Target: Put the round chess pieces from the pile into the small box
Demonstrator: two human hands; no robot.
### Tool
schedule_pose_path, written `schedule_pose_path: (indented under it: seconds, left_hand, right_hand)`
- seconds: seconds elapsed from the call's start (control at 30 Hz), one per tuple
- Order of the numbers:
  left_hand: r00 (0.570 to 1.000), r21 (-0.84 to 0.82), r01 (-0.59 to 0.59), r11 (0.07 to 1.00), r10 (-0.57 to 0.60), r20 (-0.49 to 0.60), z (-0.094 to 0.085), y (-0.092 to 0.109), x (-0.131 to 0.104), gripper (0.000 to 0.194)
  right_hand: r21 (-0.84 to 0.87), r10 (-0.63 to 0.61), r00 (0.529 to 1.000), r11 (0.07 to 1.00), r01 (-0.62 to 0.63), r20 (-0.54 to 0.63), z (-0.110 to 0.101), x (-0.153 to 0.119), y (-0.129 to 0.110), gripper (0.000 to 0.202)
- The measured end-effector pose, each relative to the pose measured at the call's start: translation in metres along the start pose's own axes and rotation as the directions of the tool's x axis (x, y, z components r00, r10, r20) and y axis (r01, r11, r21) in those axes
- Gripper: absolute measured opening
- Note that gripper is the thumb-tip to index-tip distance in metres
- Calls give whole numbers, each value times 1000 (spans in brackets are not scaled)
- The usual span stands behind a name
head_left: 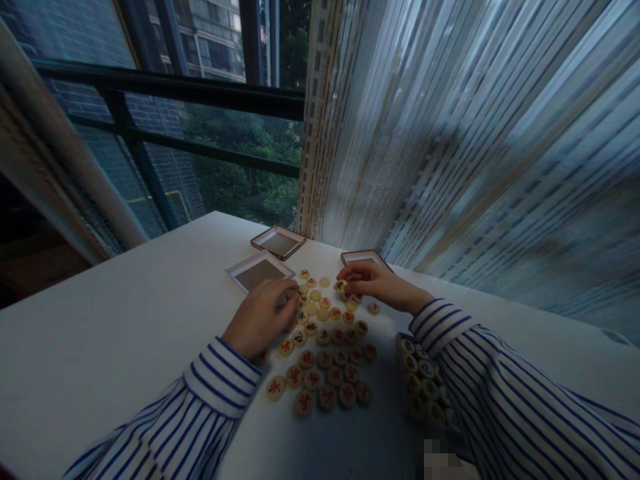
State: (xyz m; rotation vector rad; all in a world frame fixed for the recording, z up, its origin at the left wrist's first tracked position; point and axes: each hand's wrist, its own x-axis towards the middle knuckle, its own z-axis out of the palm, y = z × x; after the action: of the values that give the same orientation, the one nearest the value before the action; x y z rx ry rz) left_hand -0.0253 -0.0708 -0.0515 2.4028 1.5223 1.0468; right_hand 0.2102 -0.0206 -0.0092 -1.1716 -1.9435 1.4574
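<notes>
By the counter's (165,287) right edge, a box (401,380) is filled with discs (425,369); one piece (340,286) is pinched by the right fingers (346,283); the left fingers' (295,297) grip cannot be told.

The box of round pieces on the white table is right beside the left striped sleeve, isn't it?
Not the left: the box of round pieces on the white table is beside the right striped sleeve, as the head view shows.
</notes>
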Motion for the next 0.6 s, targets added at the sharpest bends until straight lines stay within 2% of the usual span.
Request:
schedule_pose_path:
  seconds: [0.1,0.17,0.27,0.37,0.5,0.6]
  left_hand:
    - [1000,0,-2,1000,2,0,0,0,0,28]
    - [1000,2,0,1000,0,6,0,-1,0,28]
    - [1000,10,-1,1000,1,15,0,-1,0,28]
    - [1000,20,-5,1000,4,20,1,-1,0,27]
    - [1000,30,-4,1000,3,12,-1,-1,0,28]
    - [1000,47,26,999,-26,5,-6,-4,1,29]
  right_hand:
    - [-192,-59,996,980,45,-68,1,1,2,20]
    - [-394,-118,989,916,74,-90,3,0,3,19]
    - [-627,-202,977,770,117,-66,5,-2,5,18]
    - [-791,-242,970,601,118,-39,8,-3,5,16]
    - [-918,-246,969,384,102,5,12,-3,4,17]
    - [-956,-217,974,271,116,57,17,0,3,19]
